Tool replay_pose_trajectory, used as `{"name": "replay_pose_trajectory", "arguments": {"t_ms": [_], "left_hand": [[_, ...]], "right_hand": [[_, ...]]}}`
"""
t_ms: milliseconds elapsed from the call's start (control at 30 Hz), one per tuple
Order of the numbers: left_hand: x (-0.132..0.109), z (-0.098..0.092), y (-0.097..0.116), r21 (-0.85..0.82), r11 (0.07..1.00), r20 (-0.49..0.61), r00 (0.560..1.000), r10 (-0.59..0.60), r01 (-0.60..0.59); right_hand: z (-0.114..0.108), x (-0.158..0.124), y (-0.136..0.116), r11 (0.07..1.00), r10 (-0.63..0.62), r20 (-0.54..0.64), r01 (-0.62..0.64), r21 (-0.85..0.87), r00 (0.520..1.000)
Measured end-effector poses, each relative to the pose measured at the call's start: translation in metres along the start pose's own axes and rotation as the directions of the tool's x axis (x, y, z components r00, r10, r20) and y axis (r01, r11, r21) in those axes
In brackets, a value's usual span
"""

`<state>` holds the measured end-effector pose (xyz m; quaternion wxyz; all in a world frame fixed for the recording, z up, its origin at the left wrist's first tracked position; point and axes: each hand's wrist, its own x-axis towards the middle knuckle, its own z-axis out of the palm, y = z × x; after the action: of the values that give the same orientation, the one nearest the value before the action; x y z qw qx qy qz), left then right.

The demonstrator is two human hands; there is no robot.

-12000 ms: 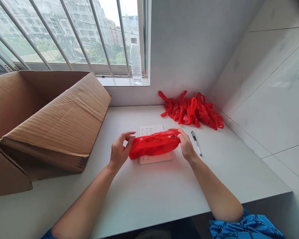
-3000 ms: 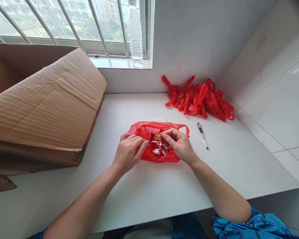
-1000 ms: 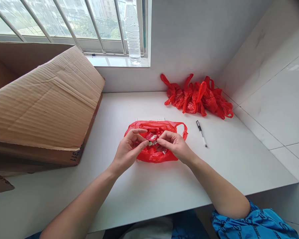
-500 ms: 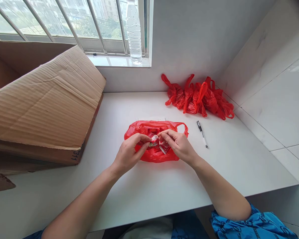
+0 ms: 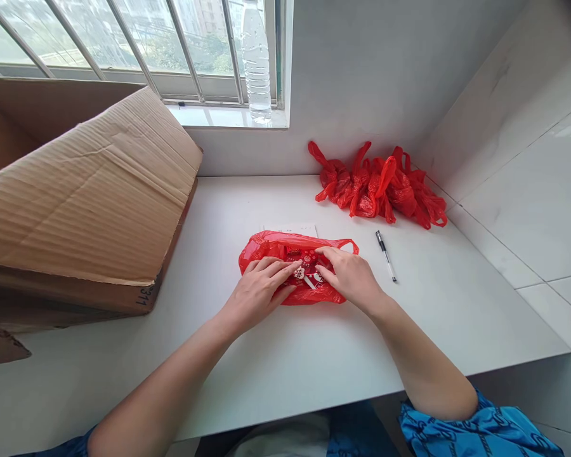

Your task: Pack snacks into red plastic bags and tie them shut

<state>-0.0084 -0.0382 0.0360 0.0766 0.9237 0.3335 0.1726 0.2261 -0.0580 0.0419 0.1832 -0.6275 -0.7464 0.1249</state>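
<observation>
A red plastic bag [image 5: 261, 244] lies spread on the white table with its mouth open upward. Inside it show several small red packets [image 5: 308, 259] with white print, too small to name more closely. My left hand [image 5: 261, 289] rests over the bag's left side, fingers stretched out and touching the contents. My right hand [image 5: 349, 276] reaches in from the right, thumb and fingers apart beside the packets, nothing visibly held. Part of the contents is hidden under my fingers.
A large open cardboard box [image 5: 90, 190] stands at the left. Several tied red bags [image 5: 380, 184] lie against the wall, with a pen [image 5: 386, 256] nearer me. White paper [image 5: 292, 229] peeks out behind the bag. A clear bottle [image 5: 257, 70] stands on the windowsill.
My fingers have spread from a pinching pose over a red packet. Both hands now lie lower on the contents, and the packet is no longer held up between them.
</observation>
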Motion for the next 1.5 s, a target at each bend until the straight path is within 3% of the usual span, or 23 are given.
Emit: {"name": "replay_pose_trajectory", "arguments": {"t_ms": [200, 400, 633, 733, 833, 933, 1100, 1200, 1333, 1500], "left_hand": [[-0.002, -0.003, -0.003, -0.011, 1.000, 0.017, 1.000, -0.014, 0.014], [-0.001, -0.004, -0.003, -0.020, 1.000, -0.050, 0.999, -0.018, 0.017], [-0.001, -0.003, -0.005, -0.041, 0.998, -0.066, 0.997, -0.039, 0.036], [0.000, -0.004, -0.004, -0.060, 0.997, -0.062, 0.997, -0.042, 0.038], [0.001, -0.006, -0.001, -0.105, 0.990, -0.148, 0.983, -0.106, 0.091], [0.001, -0.010, 0.004, -0.247, 0.952, -0.227, 0.944, -0.239, 0.181], [0.001, -0.015, 0.009, -0.484, 0.854, -0.206, 0.924, -0.322, 0.190], [0.001, -0.015, 0.009, -0.503, 0.841, -0.182, 0.928, -0.326, 0.197], [0.000, -0.014, 0.009, -0.481, 0.855, -0.175, 0.934, -0.310, 0.194], [0.000, -0.014, 0.006, -0.301, 0.942, -0.164, 0.965, -0.207, 0.151]], "right_hand": [[0.001, 0.001, 0.005, 0.996, -0.086, 0.028, 0.086, -0.004, 0.996], [0.008, 0.008, 0.008, 1.000, -0.016, 0.070, 0.015, 0.005, 0.997], [-0.004, 0.008, 0.010, 0.964, 0.001, -0.004, 0.000, 0.267, 1.000], [-0.011, 0.005, 0.007, 0.862, 0.042, -0.025, -0.023, 0.507, 0.999], [-0.011, 0.002, 0.000, 0.613, 0.072, 0.025, -0.064, 0.787, 0.997], [-0.007, 0.000, -0.011, 0.409, 0.034, 0.107, -0.112, 0.906, 0.994], [-0.006, -0.003, -0.024, 0.337, -0.005, 0.219, -0.205, 0.919, 0.976], [-0.006, -0.002, -0.024, 0.351, -0.035, 0.242, -0.215, 0.911, 0.970], [-0.004, -0.003, -0.022, 0.416, -0.069, 0.188, -0.143, 0.898, 0.980], [-0.004, -0.005, -0.017, 0.676, 0.057, -0.052, 0.000, 0.737, 0.997]]}}
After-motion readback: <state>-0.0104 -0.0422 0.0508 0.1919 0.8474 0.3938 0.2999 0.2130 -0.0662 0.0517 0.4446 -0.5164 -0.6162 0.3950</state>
